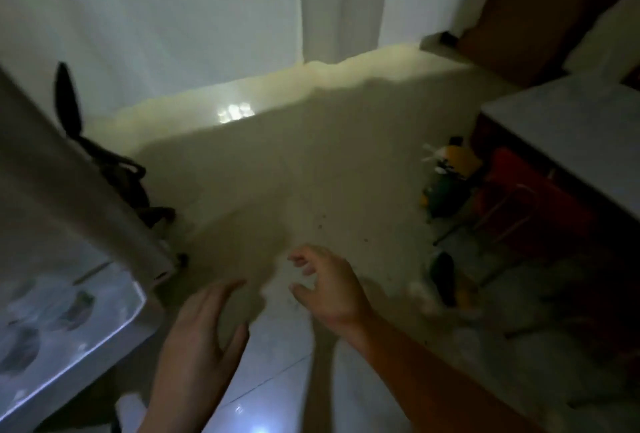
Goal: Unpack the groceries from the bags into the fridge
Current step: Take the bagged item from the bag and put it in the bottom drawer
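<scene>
The view is dim and blurred. My left hand (pixel 204 332) hangs over the pale floor with fingers spread and nothing in it. My right hand (pixel 329 287) is beside it, fingers loosely curled and apart, also holding nothing. At the left edge the open fridge (pixel 114 224) shows its grey door edge, and below it a lit glass shelf (pixel 79 325) with dark items underneath. Several groceries, among them a yellow and green pack (pixel 450 172) and a dark bottle (pixel 445 276), lie on the floor at the right, beyond my right hand. No bag is clearly visible.
A white table top (pixel 571 134) juts in from the right, with red stools (pixel 516 190) under it. White curtains (pixel 173 16) hang at the back. A dark object with a cord (pixel 114 169) stands on the floor beside the fridge door.
</scene>
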